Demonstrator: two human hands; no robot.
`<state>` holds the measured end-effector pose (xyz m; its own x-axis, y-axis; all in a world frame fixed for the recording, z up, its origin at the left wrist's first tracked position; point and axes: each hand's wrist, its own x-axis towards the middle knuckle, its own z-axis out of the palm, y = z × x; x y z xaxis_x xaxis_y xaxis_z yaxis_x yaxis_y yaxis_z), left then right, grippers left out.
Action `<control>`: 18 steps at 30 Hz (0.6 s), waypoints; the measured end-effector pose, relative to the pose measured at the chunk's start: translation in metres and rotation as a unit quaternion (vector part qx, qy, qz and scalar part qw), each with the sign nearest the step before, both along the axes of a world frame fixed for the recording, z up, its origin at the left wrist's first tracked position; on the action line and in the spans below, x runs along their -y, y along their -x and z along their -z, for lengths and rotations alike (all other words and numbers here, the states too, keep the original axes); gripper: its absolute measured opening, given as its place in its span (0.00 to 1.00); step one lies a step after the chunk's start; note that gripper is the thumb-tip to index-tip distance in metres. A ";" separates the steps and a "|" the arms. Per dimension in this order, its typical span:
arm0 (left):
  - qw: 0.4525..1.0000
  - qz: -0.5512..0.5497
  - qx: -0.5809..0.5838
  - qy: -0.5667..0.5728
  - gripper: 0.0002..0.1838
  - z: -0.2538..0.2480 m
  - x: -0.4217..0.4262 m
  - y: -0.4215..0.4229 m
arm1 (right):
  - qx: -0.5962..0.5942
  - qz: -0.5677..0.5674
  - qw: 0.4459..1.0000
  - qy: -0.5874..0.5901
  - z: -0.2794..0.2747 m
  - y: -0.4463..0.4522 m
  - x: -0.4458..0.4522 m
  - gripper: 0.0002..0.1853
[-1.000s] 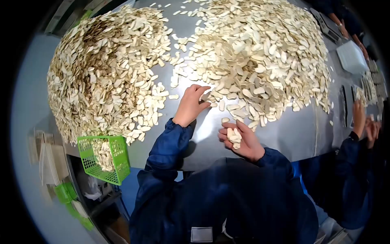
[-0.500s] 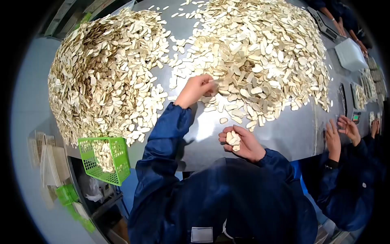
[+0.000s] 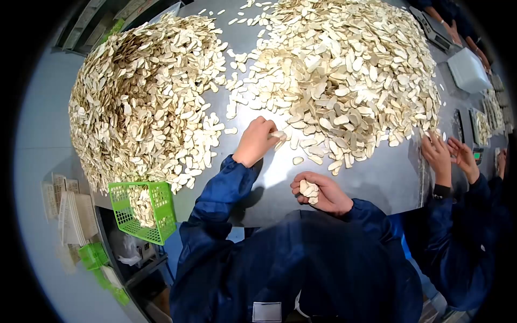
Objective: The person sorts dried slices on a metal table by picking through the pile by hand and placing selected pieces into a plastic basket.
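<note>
My left hand [image 3: 255, 142] is above the metal table, its fingertips closed on a few pale, oval dried slices [image 3: 278, 139]. To its right, my right hand [image 3: 329, 197] is turned palm up near the front edge, curled around a small stack of pale slices [image 3: 308, 190]. Beyond both hands spreads a large heap of pale slices [image 3: 344, 81], with a few loose ones along its near side. A second, browner-looking heap [image 3: 142, 99] lies to the left.
A green plastic basket [image 3: 163, 211] with slices inside is at the table's left front corner. To the right, a co-worker's hands [image 3: 439, 156] are at the heap's edge. A white plastic tub [image 3: 467, 71] and a scale [image 3: 433, 29] stand farther right.
My left hand has drawn back from the big heap toward me, and slices now show in its fingers. My right hand stays about where it was. The co-worker's hand has reached the heap's edge.
</note>
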<state>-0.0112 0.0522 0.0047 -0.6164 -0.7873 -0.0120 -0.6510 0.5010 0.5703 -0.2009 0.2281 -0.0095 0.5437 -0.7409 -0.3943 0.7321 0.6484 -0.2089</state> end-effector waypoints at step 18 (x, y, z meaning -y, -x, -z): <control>0.907 -0.147 -0.176 -0.354 0.12 -0.009 -0.015 -0.027 | -0.037 0.010 0.999 -0.014 0.001 0.000 0.002 0.13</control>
